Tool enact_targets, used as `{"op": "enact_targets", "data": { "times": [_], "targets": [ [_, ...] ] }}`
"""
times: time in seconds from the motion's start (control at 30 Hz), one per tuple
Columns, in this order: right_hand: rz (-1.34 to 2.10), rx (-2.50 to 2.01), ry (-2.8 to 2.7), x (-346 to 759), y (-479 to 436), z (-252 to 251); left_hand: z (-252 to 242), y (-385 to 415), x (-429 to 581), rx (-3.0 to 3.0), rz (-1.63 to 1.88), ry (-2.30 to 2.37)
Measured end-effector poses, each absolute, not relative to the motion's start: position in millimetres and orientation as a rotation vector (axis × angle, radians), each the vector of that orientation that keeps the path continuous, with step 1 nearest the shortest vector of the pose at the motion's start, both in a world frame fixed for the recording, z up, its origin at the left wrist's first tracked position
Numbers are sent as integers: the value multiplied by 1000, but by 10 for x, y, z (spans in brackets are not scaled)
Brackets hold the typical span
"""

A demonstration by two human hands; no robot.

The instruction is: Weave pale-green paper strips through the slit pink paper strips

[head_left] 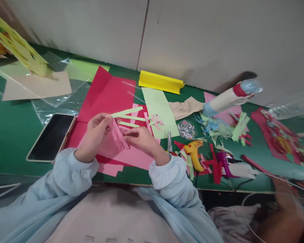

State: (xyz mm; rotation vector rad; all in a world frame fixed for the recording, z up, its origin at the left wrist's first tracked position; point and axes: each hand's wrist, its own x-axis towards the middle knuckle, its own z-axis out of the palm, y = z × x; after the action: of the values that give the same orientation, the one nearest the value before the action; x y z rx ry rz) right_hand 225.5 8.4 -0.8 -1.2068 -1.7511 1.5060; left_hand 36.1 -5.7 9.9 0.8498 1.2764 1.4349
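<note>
1. from my remote seat, i see the left hand point(95, 135) pinching the upper end of the pink strips point(118, 136), above the worktop point(10, 131).
2. the right hand point(143, 140) has its fingertips at their right edge; i can't tell whether it grips or just touches.
3. uneven pulling could, i judge, tear or crease them.
4. a stray knuckle could bend the pale green strips point(128, 111) just beyond.
5. swinging the right sleeve point(169, 172) could knock the nearby scissors point(169, 141).

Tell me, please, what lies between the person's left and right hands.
In the head view, narrow pink paper strips lie between the left hand and the right hand, above a pink sheet.
</note>
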Motion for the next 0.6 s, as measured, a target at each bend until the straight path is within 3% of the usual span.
{"op": "enact_targets", "data": {
  "times": [0.33, 0.6],
  "targets": [
    [630, -1792, -1844, 2527, 281, 60, 223, -125, 222, 759, 1151, 1061],
    [552, -1830, -1895, 2656, 290, 55, 102, -95, 183, 986, 828, 1017]
  ]
}}
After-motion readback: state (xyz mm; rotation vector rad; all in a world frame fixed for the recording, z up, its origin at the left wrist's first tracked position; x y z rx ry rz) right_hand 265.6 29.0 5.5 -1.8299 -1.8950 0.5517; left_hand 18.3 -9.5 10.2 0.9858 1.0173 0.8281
